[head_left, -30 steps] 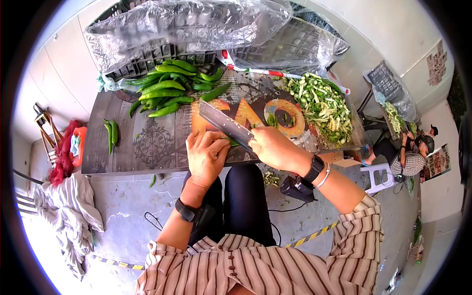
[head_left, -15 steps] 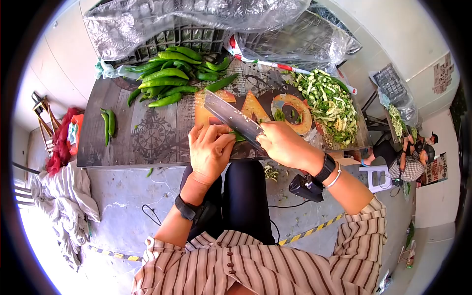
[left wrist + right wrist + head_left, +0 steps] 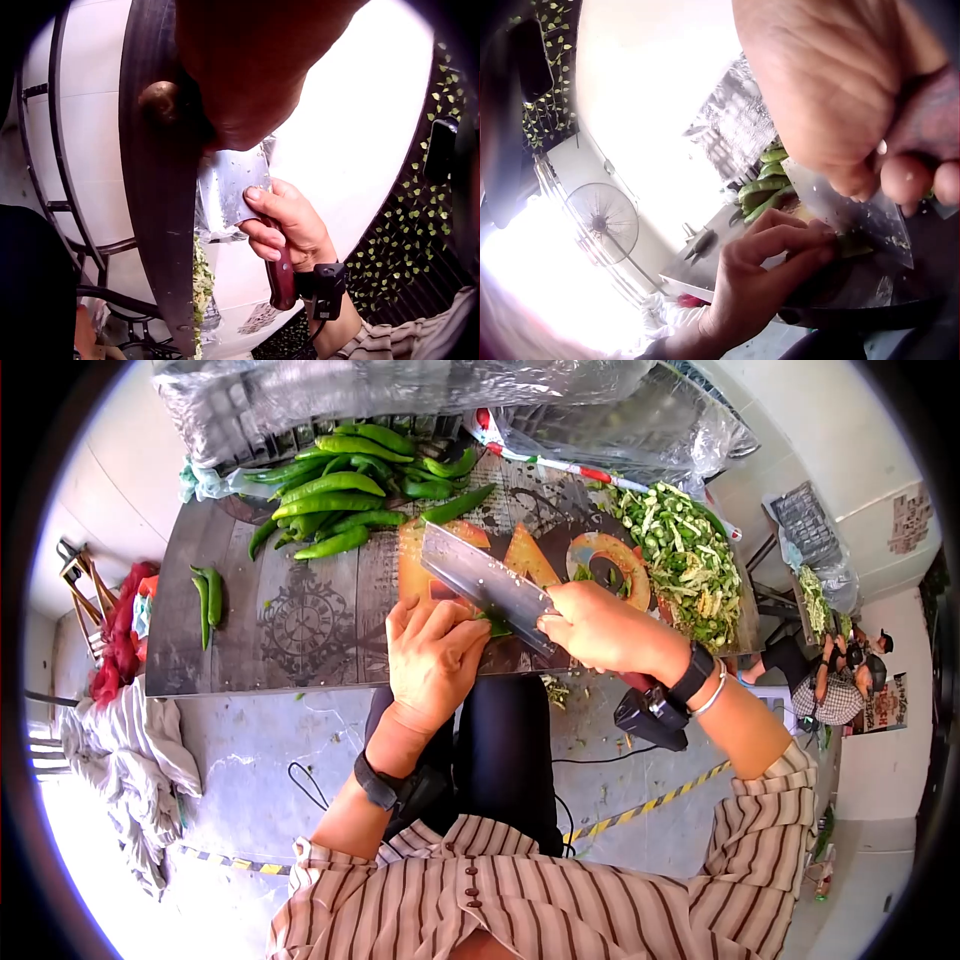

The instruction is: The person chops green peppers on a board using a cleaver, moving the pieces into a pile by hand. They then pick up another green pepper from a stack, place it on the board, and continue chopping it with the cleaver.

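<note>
My right hand [image 3: 615, 628] grips a cleaver [image 3: 478, 578], its broad blade slanting to the upper left over the table, with bits stuck to the metal. In the left wrist view the dark red handle [image 3: 281, 279] shows under the right hand's fingers, and the thumb lies against the blade. With bent fingers my left hand [image 3: 432, 660] pinches a green pepper piece [image 3: 496, 625] at the table's near edge, right beside the blade. The right wrist view shows that piece [image 3: 855, 246] between the left fingertips and the cleaver. Most of it is hidden by the hand.
Whole green peppers [image 3: 335, 505] are piled at the back left of the table [image 3: 235, 670], and a couple [image 3: 207, 605] lie apart farther left. Chopped pepper [image 3: 690, 575] is heaped at the right end. Plastic-covered crates [image 3: 400, 390] stand behind. Other people [image 3: 835, 690] sit far right.
Both hands and the cleaver have shifted slightly right in the head view, still beside the pepper piece. The table now sits higher in that view.
</note>
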Available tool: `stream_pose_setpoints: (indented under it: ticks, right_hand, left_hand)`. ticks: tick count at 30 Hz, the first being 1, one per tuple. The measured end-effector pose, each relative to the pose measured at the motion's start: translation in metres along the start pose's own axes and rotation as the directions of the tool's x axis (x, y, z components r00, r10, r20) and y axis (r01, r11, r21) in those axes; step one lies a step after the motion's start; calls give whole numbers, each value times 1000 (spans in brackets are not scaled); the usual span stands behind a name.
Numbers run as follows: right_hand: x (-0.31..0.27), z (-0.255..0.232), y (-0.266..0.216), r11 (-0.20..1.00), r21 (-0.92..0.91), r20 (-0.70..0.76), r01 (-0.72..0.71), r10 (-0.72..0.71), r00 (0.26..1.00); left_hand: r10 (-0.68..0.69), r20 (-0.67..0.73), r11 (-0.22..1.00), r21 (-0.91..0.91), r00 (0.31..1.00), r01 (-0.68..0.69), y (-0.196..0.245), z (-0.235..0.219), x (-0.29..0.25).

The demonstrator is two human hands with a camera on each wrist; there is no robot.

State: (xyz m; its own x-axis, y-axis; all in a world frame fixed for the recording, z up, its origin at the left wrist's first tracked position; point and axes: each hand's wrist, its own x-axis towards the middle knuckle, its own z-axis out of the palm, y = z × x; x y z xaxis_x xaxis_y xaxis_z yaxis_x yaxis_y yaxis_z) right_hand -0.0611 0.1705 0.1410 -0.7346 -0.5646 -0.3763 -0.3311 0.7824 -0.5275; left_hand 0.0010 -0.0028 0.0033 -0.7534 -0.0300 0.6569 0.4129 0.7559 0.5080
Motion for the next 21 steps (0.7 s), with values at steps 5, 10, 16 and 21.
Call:
stream_pose_setpoints:
  ticks: [5, 10, 16, 21]
  right_hand:
    - [24, 20, 22, 989, -54, -84, 138, -143, 986]
    - [30, 25, 12, 975, -108, -140, 195, -209, 968]
    - [9, 21, 18, 991, -42, -107, 127, -131, 986]
    - [0, 28, 32, 993, -53, -145, 110, -116, 983]
  left_hand:
    - [-6, 19, 1000, 3, 1000, 6, 1, -1, 1]
    - [6, -11, 1000, 16, 1000, -5, 1, -1, 1]
    - [-20, -23, 999, 34, 1000, 20, 1, 0, 0]
    - [-7, -15, 1000, 28, 1000, 7, 2, 1, 0]
